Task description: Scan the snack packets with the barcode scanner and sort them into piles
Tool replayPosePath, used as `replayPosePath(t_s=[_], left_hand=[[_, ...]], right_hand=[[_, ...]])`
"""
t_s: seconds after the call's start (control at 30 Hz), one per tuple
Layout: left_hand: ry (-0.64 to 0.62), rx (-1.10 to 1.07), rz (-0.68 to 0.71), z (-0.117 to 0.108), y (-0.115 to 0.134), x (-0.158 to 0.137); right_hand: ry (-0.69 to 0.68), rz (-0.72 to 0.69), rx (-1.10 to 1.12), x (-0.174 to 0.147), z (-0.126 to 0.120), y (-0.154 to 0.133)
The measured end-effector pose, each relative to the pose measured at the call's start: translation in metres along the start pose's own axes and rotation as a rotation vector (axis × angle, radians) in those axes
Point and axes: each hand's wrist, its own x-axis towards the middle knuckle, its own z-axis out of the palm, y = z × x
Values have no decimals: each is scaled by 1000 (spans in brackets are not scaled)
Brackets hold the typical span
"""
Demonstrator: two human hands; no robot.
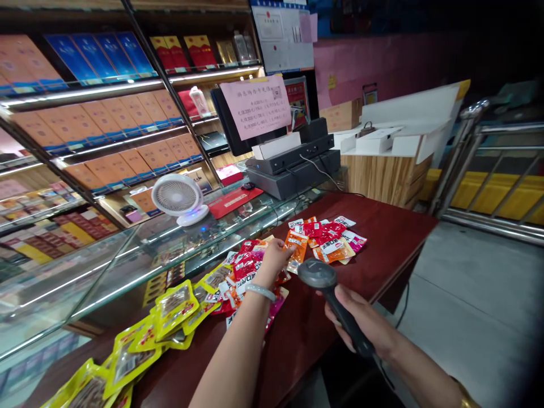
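My left hand (275, 258), with a pale bangle at the wrist, pinches the edge of an orange snack packet (297, 246) above the dark red table. Below and left of it lies a heap of red, white and orange packets (246, 265). My right hand (361, 317) is wrapped round the handle of a grey and black barcode scanner (317, 275), whose head points toward the orange packet. Just beyond the scanner is a second heap of red and orange packets (334, 241). Yellow snack packets (176, 306) overlap in a row at the left.
A glass display counter (140, 255) runs along the table's far side, carrying a white fan (178, 195), a red mat (235, 202) and a cash register (293, 167). Boxed goods fill the shelves (97, 122) behind. A metal railing (493, 175) stands at the right.
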Motion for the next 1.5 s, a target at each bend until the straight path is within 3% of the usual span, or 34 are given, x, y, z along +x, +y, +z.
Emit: replayPosePath(t_s=[0.07,0.23,0.37,0.43,0.57,0.7,0.8,0.9,0.97,1.07,1.2,1.33,1.5], left_hand=[[5,82,2,-18,1,2],[54,523,-23,-83,-15,17],[-148,729,-114,-121,-37,29],[-151,874,-88,-126,-39,33],[-49,993,60,-100,-19,44],[-133,842,193,-40,9,66],[-119,812,239,4,23,81],[-120,818,426,33,29,88],[-187,829,513,44,30,88],[-261,851,496,51,28,87],[-187,894,494,47,25,85],[-234,947,447,39,22,79],[-163,909,429,25,20,54]], right_hand=[[-23,-3,0,9,8,-6],[-89,27,-18,36,23,-16],[-105,43,-8,54,22,-16],[-99,49,1,59,18,-17],[-48,57,29,63,11,-19],[-14,65,33,62,2,-17],[25,52,48,59,-4,-13],[51,49,76,56,-9,-10],[57,46,68,55,-12,-10],[65,41,56,52,-13,-12],[83,47,65,49,-15,-15],[93,24,65,43,-17,-15],[155,-36,57,34,-18,-13]])
